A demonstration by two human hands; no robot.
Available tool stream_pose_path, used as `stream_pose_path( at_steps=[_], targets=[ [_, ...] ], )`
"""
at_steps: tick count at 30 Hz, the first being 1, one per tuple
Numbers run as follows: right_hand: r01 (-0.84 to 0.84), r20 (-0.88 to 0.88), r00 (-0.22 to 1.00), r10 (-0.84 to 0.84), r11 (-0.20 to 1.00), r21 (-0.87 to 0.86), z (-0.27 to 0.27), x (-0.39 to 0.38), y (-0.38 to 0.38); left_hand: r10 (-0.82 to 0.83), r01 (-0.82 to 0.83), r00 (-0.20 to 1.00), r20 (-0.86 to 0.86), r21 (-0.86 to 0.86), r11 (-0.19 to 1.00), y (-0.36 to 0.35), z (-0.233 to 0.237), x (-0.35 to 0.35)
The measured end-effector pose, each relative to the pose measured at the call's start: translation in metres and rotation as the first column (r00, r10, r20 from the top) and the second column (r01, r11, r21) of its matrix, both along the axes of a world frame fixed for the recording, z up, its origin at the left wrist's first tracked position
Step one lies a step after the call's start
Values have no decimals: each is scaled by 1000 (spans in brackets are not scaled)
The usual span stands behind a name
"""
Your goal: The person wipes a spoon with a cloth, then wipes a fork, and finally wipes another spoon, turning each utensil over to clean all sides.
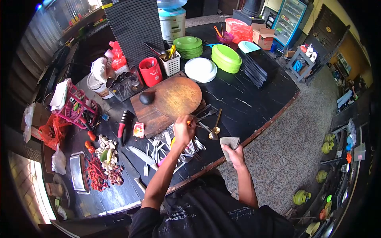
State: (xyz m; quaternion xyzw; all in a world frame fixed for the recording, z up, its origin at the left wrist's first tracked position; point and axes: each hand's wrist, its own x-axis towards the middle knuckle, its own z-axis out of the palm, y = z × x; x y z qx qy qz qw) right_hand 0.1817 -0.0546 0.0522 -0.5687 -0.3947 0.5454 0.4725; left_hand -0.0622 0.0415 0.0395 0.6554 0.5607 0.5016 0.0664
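Grip of the left hand (183,129) pinches cutlery (158,143), arm outstretched; right hand (235,154) clamps a cloth (230,141).

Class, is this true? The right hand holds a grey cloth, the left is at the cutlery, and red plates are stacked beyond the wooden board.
No: the head view shows green plates, not red. Right hand holds the grey cloth, left hand is at the cutlery.

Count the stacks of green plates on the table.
2. The left stack sits behind the white plate, by the basket; the right stack sits at that plate's right edge. None seems hidden.
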Motion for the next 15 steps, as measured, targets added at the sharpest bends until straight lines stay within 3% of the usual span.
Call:
stream_pose_path(
  at_steps=[3, 4, 6, 7, 8, 12, 13, 15],
  targets=[
    [-30, -17, 999, 30, 999, 23, 2, -5, 1, 66, -8, 909, 411, -141, 990, -17, 47, -10],
    [-49, -33, 998, 50, 998, 37, 5, -7, 1, 7, 47, 852, 524, -90, 995, -13, 46, -16],
    [-59, -30, 998, 61, 998, 35, 10, -14, 1, -115, 214, 500, 858, 7, 977, -22, 72, -21],
    [-65, -23, 998, 66, 997, 32, 13, -18, 2, -76, 223, 402, 912, -17, 975, -21, 67, -29],
    [-74, -26, 997, 75, 997, 35, 14, -22, 1, -125, 184, 277, 953, 75, 980, -21, 73, -28],
    [-144, -32, 989, 147, 986, 88, 17, -35, 7, -154, 267, -84, 985, 171, 948, -47, 108, -27],
    [-156, -9, 987, 158, 982, 103, 17, -38, 8, -222, 317, -53, 974, 228, 921, -52, 104, -31],
    [-137, -9, 990, 140, 981, 135, 23, -48, 12, -144, 413, 68, 987, 104, 905, -62, 98, -33]
  ],
)
